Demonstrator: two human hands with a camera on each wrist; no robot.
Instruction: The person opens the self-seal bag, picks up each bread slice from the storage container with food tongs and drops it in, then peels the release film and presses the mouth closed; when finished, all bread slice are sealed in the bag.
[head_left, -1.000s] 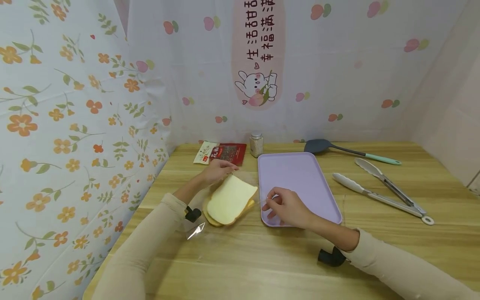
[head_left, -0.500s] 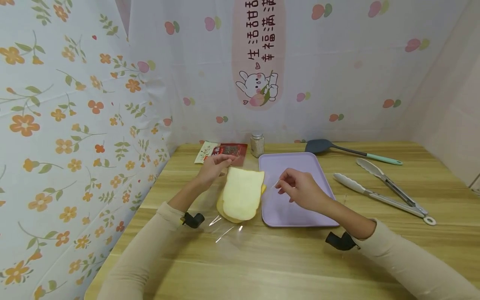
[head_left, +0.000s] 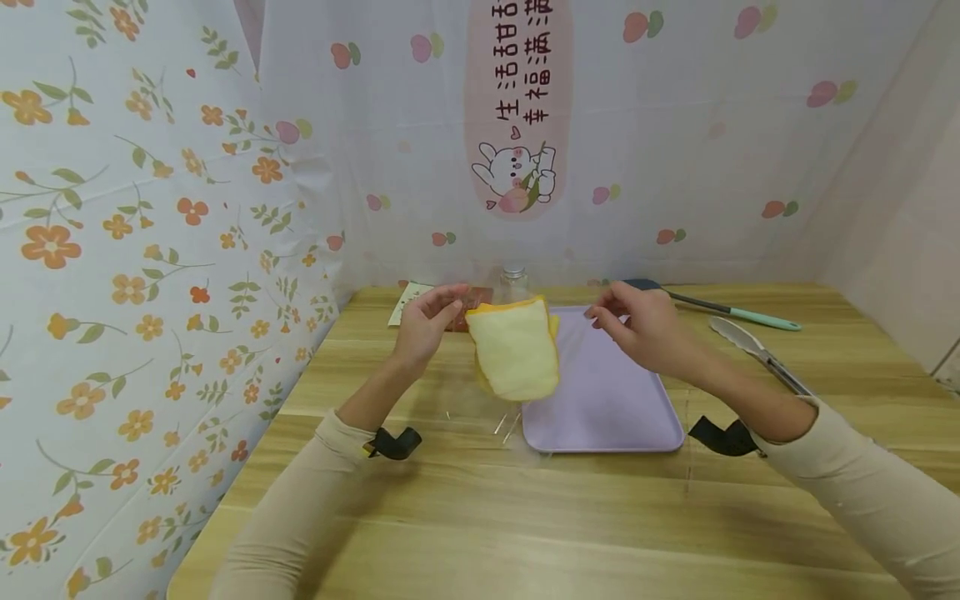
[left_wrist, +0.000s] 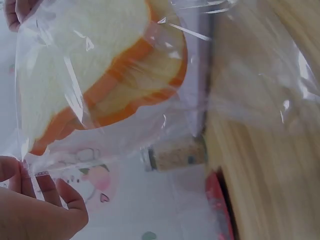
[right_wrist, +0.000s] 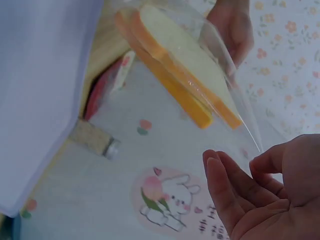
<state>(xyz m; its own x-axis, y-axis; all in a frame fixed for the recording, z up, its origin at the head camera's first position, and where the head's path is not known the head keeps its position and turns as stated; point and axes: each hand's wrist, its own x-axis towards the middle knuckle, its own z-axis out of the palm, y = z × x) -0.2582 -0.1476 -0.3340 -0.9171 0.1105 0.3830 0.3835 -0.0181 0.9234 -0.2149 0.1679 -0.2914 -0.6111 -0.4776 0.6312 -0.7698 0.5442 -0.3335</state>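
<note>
A clear plastic bag (left_wrist: 75,95) is stretched between my two hands above the tabletop. Inside it are bread slices (head_left: 513,350), pale with orange-brown crusts, stacked at a slant. In the head view they overlap the left edge of the lilac tray (head_left: 611,408). My left hand (head_left: 426,329) pinches one upper corner of the bag between thumb and fingers. My right hand (head_left: 643,327) pinches the opposite side with thumb and fingertips, the film running taut from it in the right wrist view. The bag's lower part hangs loose with bright creases.
Behind the bag stand a glass jar (left_wrist: 177,154) with a metal lid and a red seasoning packet (head_left: 476,298) beside a cream one (head_left: 407,304). A dark spatula (head_left: 765,318) with a mint handle and metal tongs (head_left: 757,340) lie at the right. A printed curtain (head_left: 675,150) backs the table.
Both hands have risen and moved away from me, with the right one shifting right. The bagged bread has come up off the table and rightward, to in front of the tray's left side.
</note>
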